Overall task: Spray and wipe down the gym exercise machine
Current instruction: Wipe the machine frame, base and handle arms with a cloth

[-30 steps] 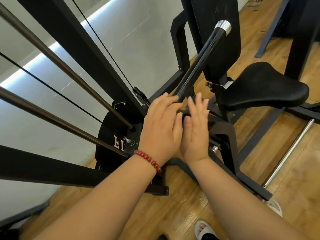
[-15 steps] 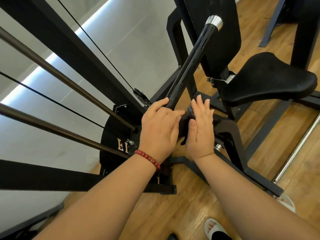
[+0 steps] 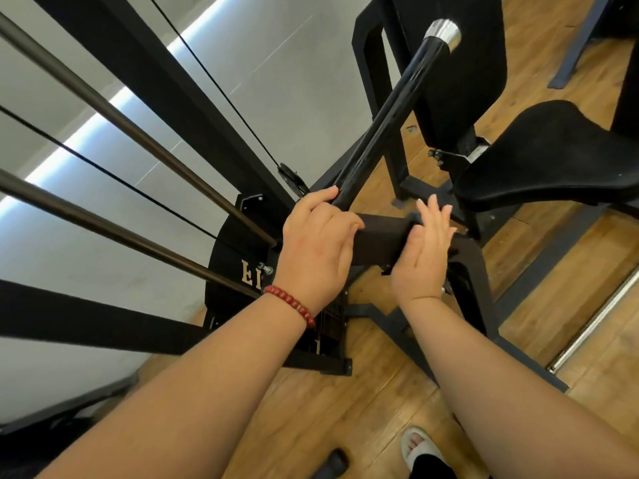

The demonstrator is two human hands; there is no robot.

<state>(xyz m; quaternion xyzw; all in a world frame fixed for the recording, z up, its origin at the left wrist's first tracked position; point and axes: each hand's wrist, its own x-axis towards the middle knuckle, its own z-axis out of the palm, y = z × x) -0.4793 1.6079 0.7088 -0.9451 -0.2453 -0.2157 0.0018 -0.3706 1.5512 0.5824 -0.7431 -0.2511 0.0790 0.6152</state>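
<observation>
The black gym machine has a long black handle bar [image 3: 390, 112] with a silver end cap, rising up and to the right. My left hand [image 3: 318, 243], with a red bead bracelet on the wrist, grips the lower end of that bar. My right hand [image 3: 423, 250] lies flat, fingers stretched, pressing a dark cloth [image 3: 413, 216] against the dark brown lever arm [image 3: 380, 243] just right of my left hand. Only a small fuzzy edge of the cloth shows past the fingers. No spray bottle is in view.
The black seat [image 3: 546, 167] and upright back pad [image 3: 460, 63] stand at the right. Guide rods [image 3: 121, 122], cables and the weight stack [image 3: 238, 250] fill the left. A chrome bar [image 3: 594, 319] lies on the wooden floor. My slippered foot [image 3: 420, 447] is at the bottom.
My right hand has slid to the right along the lever arm with the cloth, away from my left hand, uncovering the brown arm between them. My left hand stays on the bar.
</observation>
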